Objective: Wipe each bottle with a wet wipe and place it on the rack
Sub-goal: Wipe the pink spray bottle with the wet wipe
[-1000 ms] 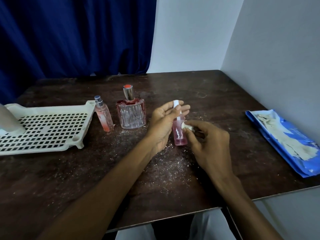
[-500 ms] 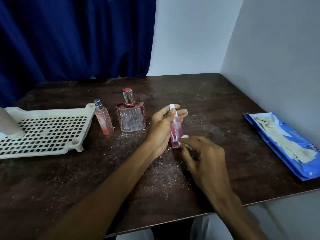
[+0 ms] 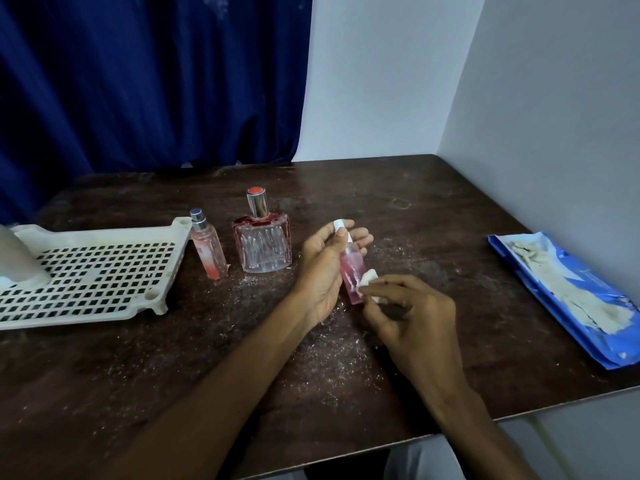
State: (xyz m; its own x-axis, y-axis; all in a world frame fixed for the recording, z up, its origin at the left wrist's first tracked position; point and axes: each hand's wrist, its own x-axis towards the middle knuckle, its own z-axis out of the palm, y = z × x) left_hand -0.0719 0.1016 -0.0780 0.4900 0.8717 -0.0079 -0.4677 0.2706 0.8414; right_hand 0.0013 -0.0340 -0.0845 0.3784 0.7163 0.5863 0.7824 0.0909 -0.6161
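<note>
My left hand (image 3: 320,268) holds a small pink bottle with a white cap (image 3: 350,271) upright above the table centre, fingers curled round its top. My right hand (image 3: 412,317) pinches a crumpled white wet wipe (image 3: 369,279) and presses it against the bottle's lower right side. A slim pink spray bottle (image 3: 207,247) and a wide clear bottle with a silver, red-topped cap (image 3: 264,240) stand on the table just right of the cream perforated rack (image 3: 86,271). A grey bottle (image 3: 17,258) stands on the rack's left end.
A blue wet-wipe pack (image 3: 571,299), torn open, lies near the table's right edge by the wall. White crumbs are scattered over the dark table (image 3: 415,209) around my hands. A blue curtain hangs behind the table.
My right hand has moved the wipe along the bottle's side, down and then back up a little. The left hand keeps the bottle upright in much the same place.
</note>
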